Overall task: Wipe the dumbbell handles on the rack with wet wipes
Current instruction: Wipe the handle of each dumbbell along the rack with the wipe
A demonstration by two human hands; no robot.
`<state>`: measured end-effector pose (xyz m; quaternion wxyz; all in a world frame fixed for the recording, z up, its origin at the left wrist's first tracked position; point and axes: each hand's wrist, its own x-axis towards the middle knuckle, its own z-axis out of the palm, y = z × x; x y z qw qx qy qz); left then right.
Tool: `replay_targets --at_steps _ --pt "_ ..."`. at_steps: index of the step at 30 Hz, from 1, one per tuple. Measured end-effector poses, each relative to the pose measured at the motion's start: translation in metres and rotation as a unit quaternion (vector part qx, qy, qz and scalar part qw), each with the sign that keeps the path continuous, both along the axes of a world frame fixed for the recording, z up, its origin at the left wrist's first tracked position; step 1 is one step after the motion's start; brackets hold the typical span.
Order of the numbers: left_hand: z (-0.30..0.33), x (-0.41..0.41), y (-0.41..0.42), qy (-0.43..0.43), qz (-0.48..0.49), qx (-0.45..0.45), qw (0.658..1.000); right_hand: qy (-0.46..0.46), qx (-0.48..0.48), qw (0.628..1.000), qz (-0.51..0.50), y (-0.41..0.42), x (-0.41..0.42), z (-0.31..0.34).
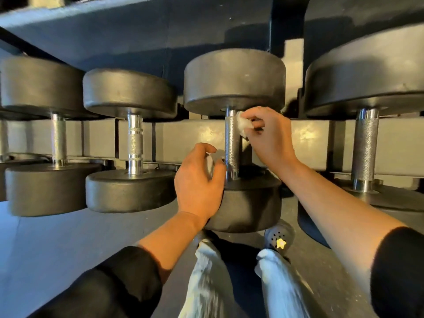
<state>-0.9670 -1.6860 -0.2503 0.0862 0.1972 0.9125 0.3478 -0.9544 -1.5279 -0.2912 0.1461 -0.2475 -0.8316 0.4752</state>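
The dumbbell handle (232, 143) you're working on sits in the middle of the rack (195, 136), a stiff knurled steel bar whose long axis runs away from you between two heavy black heads, so judge it as immovable and grippy rather than slick. Your right hand (268, 134) pinches a soft, crumpled wet wipe (243, 125) against the bar's upper right side. Your left hand (198, 180) hovers beside the near head, fingers loosely curled, holding nothing clearly visible.

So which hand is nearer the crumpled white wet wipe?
Right. The right hand pinches the crumpled white wet wipe against the knurled steel handle; the left hand is below, by the lower weight.
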Motion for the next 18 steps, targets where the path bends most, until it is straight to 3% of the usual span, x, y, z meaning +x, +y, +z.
replay_targets --at_steps 6,12,18 --pt "-0.002 -0.001 0.0 -0.009 0.003 -0.014 1.0 -0.001 -0.094 0.995 0.024 -0.001 0.006 -0.008" --pt "-0.003 -0.002 0.0 -0.004 0.0 -0.024 1.0 -0.065 -0.168 0.978 0.103 0.001 0.02 -0.001" --pt "-0.004 -0.003 -0.001 0.003 -0.01 -0.022 1.0 -0.159 -0.159 0.955 0.195 -0.002 0.035 0.004"
